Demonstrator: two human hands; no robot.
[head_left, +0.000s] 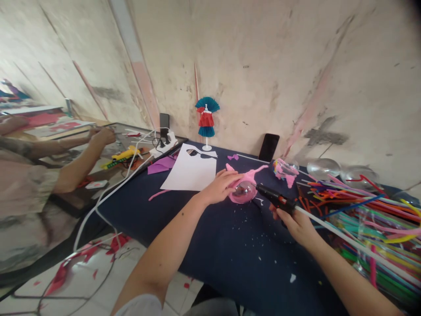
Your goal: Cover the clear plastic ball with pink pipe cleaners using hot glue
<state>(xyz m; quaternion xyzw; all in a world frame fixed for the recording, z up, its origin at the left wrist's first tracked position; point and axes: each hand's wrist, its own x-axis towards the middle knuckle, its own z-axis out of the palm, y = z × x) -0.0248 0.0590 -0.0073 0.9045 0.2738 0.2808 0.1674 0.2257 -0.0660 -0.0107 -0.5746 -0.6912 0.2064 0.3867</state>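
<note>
My left hand (221,186) is closed around a clear plastic half-sphere with pink material on it (244,191), steadying it on the dark blue table (230,245). In my right hand (296,224) is a black glue gun (275,198), gripped firmly. Its nozzle points at the right side of the pink sphere. A white glue stick (345,239) runs back from the gun over my forearm. Pink strips (253,172) lie just behind the sphere.
A heap of coloured pipe cleaners (368,210) fills the right side. Clear domes (324,166), a second pink-filled dome (284,169), a black phone (269,147), white paper (192,172) and a small red-and-teal dress figure (206,118) stand behind. Another person's arm (82,162) works at the left table.
</note>
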